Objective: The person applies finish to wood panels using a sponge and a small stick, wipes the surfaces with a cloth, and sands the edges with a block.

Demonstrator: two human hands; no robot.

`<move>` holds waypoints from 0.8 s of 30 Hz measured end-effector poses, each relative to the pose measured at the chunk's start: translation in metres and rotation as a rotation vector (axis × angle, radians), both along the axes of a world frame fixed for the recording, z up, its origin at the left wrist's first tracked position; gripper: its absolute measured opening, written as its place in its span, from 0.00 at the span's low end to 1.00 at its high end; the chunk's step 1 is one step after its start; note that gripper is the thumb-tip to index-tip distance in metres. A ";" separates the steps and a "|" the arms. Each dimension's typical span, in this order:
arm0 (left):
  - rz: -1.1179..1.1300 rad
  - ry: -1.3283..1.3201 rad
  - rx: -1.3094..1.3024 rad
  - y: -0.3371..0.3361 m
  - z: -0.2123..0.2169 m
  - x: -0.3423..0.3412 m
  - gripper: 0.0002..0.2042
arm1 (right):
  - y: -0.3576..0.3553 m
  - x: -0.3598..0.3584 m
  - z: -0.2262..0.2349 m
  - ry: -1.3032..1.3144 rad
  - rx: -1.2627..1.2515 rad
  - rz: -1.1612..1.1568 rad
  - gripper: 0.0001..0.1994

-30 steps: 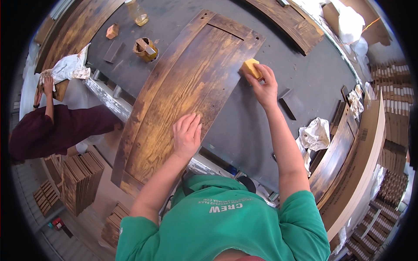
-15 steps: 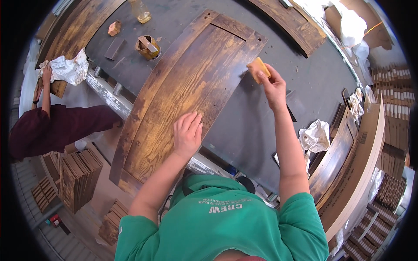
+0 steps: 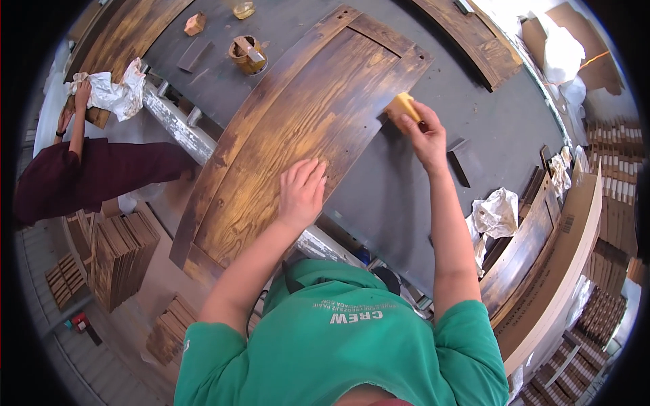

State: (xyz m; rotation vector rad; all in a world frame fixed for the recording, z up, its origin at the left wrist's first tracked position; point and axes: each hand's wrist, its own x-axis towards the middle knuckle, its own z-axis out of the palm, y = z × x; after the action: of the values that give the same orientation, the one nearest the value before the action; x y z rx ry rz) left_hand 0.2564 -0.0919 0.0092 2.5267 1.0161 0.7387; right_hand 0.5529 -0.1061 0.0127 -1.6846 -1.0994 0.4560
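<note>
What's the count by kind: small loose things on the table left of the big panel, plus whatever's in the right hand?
Blocks: 2 (yellow block in the right hand, orange block on the table)
Dark flat piece: 1
Tin: 1
Flat tool at the tin's mouth: 1
Glass container, cut off by the frame: 1
Total: 6

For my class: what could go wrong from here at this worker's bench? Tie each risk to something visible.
The wooden panel juts past the near edge of the table, so pressing that end might tip it.
The yellow block in the right hand is at the panel's edge and could slip off.
The tin beside the panel might get knocked if the panel swings.
</note>
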 end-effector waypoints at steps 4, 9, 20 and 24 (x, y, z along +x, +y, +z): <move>0.000 -0.008 0.003 0.001 -0.002 -0.002 0.15 | -0.009 -0.008 0.012 0.491 0.121 -0.100 0.20; 0.002 -0.001 0.020 0.002 -0.002 -0.001 0.15 | -0.026 -0.036 -0.016 0.342 0.035 -0.246 0.22; 0.008 0.007 0.019 0.000 -0.005 -0.002 0.15 | -0.043 -0.053 -0.024 -0.067 0.090 -0.008 0.19; 0.012 0.004 0.033 -0.002 -0.003 -0.004 0.15 | -0.046 -0.048 -0.016 0.094 0.128 -0.153 0.19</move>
State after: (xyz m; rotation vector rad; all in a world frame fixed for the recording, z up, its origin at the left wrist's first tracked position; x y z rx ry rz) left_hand 0.2528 -0.0942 0.0066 2.5529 1.0289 0.7599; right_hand 0.5051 -0.1518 -0.0033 -1.6044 -0.9049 0.3558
